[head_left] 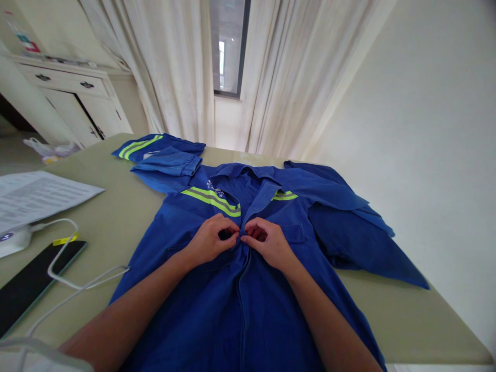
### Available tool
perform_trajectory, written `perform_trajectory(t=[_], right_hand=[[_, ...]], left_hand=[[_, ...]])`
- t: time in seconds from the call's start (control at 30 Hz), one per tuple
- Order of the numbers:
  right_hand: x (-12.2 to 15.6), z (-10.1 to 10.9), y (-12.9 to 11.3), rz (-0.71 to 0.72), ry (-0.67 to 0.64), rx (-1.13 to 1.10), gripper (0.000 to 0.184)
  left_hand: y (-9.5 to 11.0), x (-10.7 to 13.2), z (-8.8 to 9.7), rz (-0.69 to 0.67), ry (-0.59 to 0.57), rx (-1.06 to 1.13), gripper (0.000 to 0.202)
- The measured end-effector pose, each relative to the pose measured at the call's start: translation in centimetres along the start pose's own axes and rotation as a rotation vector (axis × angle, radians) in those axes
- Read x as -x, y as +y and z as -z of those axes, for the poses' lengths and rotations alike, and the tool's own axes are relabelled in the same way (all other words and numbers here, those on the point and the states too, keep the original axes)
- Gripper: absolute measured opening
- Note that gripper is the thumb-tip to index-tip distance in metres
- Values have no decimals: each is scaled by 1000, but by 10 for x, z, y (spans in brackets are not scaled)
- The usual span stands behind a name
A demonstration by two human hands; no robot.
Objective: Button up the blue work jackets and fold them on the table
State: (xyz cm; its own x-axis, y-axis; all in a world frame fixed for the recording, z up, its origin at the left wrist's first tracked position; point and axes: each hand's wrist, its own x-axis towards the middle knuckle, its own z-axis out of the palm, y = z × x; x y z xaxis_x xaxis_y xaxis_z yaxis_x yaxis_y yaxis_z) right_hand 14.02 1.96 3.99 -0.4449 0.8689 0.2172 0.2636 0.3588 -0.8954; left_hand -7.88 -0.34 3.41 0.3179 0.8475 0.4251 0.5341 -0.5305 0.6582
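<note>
Nearest us, at the bottom of the frame, the blue jacket [217, 305] is lying spread on the table [406, 320], its front edge running down the middle. At lower left, a white cable [49, 269] is looping toward the jacket's side, near a dark slab [39, 279] (a phone, perhaps); if we are tugging the cloth that way, the cable could be snagging.

At the centre, our left hand [215, 240] and right hand [269, 243] are facing each other, each grip pinching the jacket's front between thumb and finger, nearly touching. We are not managing to tell exactly which bit the fingertips are hiding. With so little cloth in each pinch, an uneven pull could be slipping it free, and edges meeting at unequal heights could be puckering the front.

Beyond, the collar [228, 169] is lying open. At right, a sleeve [360, 248] is resting along the table's rim; by sliding off, it could be dragging the shoulder askew. Farthest, curtains [182, 67] are hanging at the top.
</note>
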Motion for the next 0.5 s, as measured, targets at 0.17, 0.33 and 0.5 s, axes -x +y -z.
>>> perform_trajectory(t=[0.17,0.33,0.5], right_hand=[[1,2,-1,75,8,93,11],[4,-4,-6,110,12,200,10],[5,-10,-4,101,52,187,11]], left_hand=[[3,1,0,19,26,19,7],[-1,2,0,88,25,71,10],[-10,0,3,133,4,120,19]])
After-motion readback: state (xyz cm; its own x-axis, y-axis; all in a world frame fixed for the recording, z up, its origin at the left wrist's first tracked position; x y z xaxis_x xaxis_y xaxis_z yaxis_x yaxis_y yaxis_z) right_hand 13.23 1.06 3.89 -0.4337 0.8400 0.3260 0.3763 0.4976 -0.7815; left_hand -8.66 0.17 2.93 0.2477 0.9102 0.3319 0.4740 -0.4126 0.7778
